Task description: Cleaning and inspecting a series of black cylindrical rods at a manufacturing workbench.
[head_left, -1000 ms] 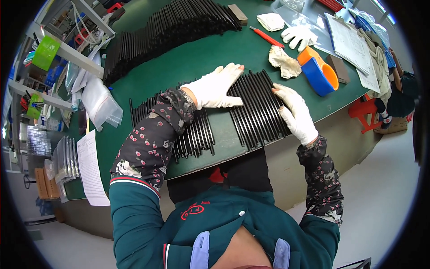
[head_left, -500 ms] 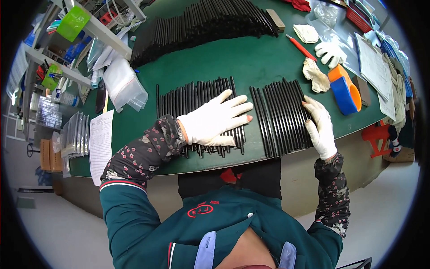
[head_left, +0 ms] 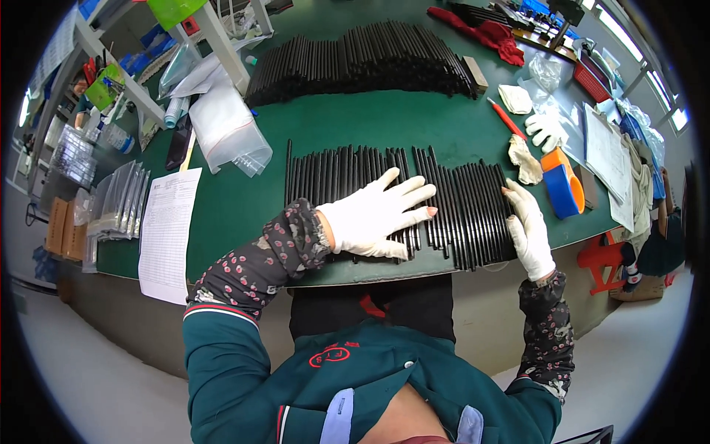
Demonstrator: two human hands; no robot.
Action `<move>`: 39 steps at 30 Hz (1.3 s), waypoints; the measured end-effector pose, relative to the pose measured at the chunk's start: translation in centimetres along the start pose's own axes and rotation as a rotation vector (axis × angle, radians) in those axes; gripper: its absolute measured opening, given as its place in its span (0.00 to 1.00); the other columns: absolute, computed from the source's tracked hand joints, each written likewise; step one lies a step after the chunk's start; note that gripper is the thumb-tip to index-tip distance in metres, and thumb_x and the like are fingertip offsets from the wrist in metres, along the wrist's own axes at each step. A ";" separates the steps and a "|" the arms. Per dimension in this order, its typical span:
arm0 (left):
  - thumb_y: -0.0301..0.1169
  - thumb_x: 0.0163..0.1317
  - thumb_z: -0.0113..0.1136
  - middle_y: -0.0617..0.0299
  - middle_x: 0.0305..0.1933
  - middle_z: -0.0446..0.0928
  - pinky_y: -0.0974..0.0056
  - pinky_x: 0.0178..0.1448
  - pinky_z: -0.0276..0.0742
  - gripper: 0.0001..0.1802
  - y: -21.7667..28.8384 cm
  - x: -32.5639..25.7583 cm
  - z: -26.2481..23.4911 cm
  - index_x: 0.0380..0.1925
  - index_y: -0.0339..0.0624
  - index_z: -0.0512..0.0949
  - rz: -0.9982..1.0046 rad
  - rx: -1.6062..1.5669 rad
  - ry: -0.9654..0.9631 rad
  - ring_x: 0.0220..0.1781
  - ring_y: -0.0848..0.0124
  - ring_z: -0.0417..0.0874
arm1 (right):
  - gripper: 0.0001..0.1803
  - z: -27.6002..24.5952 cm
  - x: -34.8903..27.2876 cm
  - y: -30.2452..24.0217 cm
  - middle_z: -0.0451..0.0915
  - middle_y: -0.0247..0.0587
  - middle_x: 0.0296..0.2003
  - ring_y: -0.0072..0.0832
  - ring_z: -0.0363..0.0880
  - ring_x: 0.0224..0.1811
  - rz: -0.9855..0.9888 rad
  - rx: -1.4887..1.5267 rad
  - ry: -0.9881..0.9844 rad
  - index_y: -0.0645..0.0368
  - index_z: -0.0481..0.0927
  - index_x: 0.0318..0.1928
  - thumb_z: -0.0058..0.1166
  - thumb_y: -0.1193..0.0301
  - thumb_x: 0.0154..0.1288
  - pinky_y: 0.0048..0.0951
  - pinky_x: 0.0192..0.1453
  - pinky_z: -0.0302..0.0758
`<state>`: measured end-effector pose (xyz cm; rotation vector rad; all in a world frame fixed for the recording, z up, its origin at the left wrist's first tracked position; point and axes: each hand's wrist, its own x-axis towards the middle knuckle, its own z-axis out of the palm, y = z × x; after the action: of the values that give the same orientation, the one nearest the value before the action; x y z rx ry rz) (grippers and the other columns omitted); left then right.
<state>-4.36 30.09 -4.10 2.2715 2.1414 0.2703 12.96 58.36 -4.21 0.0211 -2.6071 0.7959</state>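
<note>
A row of thin black rods [head_left: 322, 169] lies side by side near the front of the green table. My left hand [head_left: 376, 215], in a white glove with bare fingertips, rests flat across these rods with its fingers spread. To its right lies a second row of black rods [head_left: 467, 214], its lower ends uneven. My right hand [head_left: 529, 229], gloved the same way, stands against the right edge of that row, thumb and fingers apart, holding nothing. Between the two rows only a narrow gap shows. Part of the left row is hidden beneath my left hand and sleeve.
A long pile of black rods [head_left: 362, 63] lies at the back, a block [head_left: 475, 74] at its right end. On the right are a red-handled tool [head_left: 507, 118], a loose glove [head_left: 546, 130] and blue and orange rings [head_left: 563, 191]. Plastic bags [head_left: 225, 129] and a printed sheet [head_left: 168, 237] lie left.
The wide gap between the two rows has nearly closed. My left hand and the left row have come closer to the right row. The whole view has also shifted slightly.
</note>
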 end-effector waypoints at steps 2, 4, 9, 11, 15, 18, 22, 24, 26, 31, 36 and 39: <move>0.66 0.60 0.41 0.43 0.73 0.52 0.38 0.73 0.47 0.47 0.6 -1.9 -1.8 0.66 0.37 0.63 -0.056 0.027 -0.010 0.76 0.48 0.50 | 0.25 -0.9 1.4 -3.3 0.70 0.50 0.62 0.46 0.65 0.66 -0.096 -0.101 -0.090 0.62 0.73 0.58 0.50 0.65 0.61 0.41 0.70 0.59; 0.69 0.62 0.32 0.43 0.73 0.53 0.38 0.73 0.46 0.48 0.9 -4.5 -2.2 0.66 0.38 0.63 -0.126 0.021 -0.004 0.75 0.47 0.51 | 0.31 -0.9 2.9 -6.3 0.70 0.54 0.61 0.49 0.64 0.66 -0.209 -0.077 -0.171 0.65 0.72 0.56 0.48 0.53 0.62 0.43 0.70 0.60; 0.66 0.63 0.37 0.44 0.73 0.54 0.37 0.73 0.47 0.44 1.5 -8.2 -1.1 0.66 0.41 0.63 -0.232 0.029 -0.038 0.75 0.47 0.53 | 0.33 4.3 6.3 -10.8 0.68 0.56 0.60 0.51 0.62 0.67 -0.546 -0.158 -0.351 0.66 0.72 0.56 0.53 0.52 0.59 0.48 0.70 0.58; 0.65 0.63 0.38 0.45 0.73 0.54 0.36 0.73 0.47 0.44 1.5 -8.7 -1.1 0.66 0.42 0.64 -0.245 0.029 -0.042 0.75 0.47 0.53 | 0.36 7.1 6.9 -11.4 0.66 0.56 0.62 0.50 0.59 0.69 -0.573 -0.216 -0.404 0.66 0.70 0.59 0.53 0.50 0.60 0.48 0.71 0.56; 0.66 0.62 0.39 0.47 0.74 0.53 0.36 0.73 0.47 0.43 1.8 -11.0 -1.4 0.65 0.43 0.64 -0.305 -0.026 -0.022 0.75 0.48 0.53 | 0.37 9.8 8.8 -12.4 0.65 0.57 0.63 0.49 0.58 0.70 -0.647 -0.275 -0.447 0.66 0.68 0.61 0.51 0.49 0.62 0.49 0.72 0.56; 0.67 0.62 0.40 0.47 0.74 0.52 0.36 0.73 0.46 0.44 1.8 -13.1 -1.1 0.66 0.46 0.62 -0.354 -0.023 -0.011 0.75 0.48 0.52 | 0.39 12.0 9.5 -12.2 0.62 0.58 0.65 0.50 0.57 0.71 -0.676 -0.312 -0.503 0.65 0.66 0.63 0.51 0.47 0.61 0.49 0.72 0.54; 0.66 0.63 0.40 0.47 0.74 0.53 0.38 0.74 0.44 0.43 1.8 -16.4 -1.1 0.67 0.45 0.60 -0.438 -0.024 -0.024 0.76 0.48 0.51 | 0.41 14.2 10.2 -13.4 0.61 0.59 0.65 0.52 0.56 0.71 -0.725 -0.277 -0.469 0.66 0.66 0.63 0.52 0.46 0.60 0.49 0.73 0.53; 0.65 0.64 0.40 0.45 0.74 0.52 0.38 0.74 0.44 0.44 1.7 -17.3 -1.0 0.68 0.43 0.58 -0.510 -0.188 0.151 0.76 0.47 0.50 | 0.41 14.8 11.0 -14.3 0.62 0.59 0.65 0.51 0.57 0.70 -0.776 -0.250 -0.524 0.66 0.67 0.63 0.52 0.46 0.60 0.48 0.73 0.53; 0.65 0.63 0.40 0.42 0.73 0.51 0.38 0.74 0.43 0.46 1.6 -17.4 -1.0 0.70 0.42 0.55 -0.548 -0.182 0.183 0.76 0.45 0.50 | 0.40 16.0 11.4 -14.8 0.63 0.59 0.64 0.50 0.58 0.70 -0.806 -0.246 -0.514 0.66 0.67 0.62 0.51 0.45 0.60 0.48 0.73 0.54; 0.64 0.63 0.42 0.39 0.73 0.50 0.39 0.74 0.46 0.46 1.3 -16.8 -1.0 0.71 0.45 0.53 -0.559 -0.130 0.179 0.75 0.43 0.50 | 0.41 16.2 11.8 -15.2 0.64 0.61 0.63 0.51 0.60 0.69 -0.847 -0.212 -0.499 0.67 0.67 0.62 0.51 0.45 0.60 0.49 0.72 0.54; 0.45 0.61 0.58 0.45 0.72 0.54 0.40 0.71 0.54 0.29 -1.6 -16.6 -2.9 0.60 0.46 0.71 -0.719 0.047 0.353 0.72 0.41 0.56 | 0.40 15.9 11.5 -15.6 0.63 0.61 0.63 0.51 0.59 0.69 -0.861 -0.238 -0.524 0.66 0.68 0.61 0.51 0.46 0.60 0.49 0.72 0.55; 0.49 0.63 0.55 0.46 0.72 0.53 0.37 0.72 0.50 0.22 -4.8 -16.4 -3.2 0.47 0.47 0.81 -0.910 0.191 0.240 0.74 0.40 0.49 | 0.39 15.7 11.3 -15.8 0.62 0.60 0.64 0.51 0.58 0.70 -0.835 -0.253 -0.556 0.65 0.68 0.62 0.51 0.47 0.59 0.49 0.72 0.55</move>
<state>-10.32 13.79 -3.47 1.1256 3.1392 0.3227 -1.31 37.87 -3.12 1.3164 -2.7469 0.1548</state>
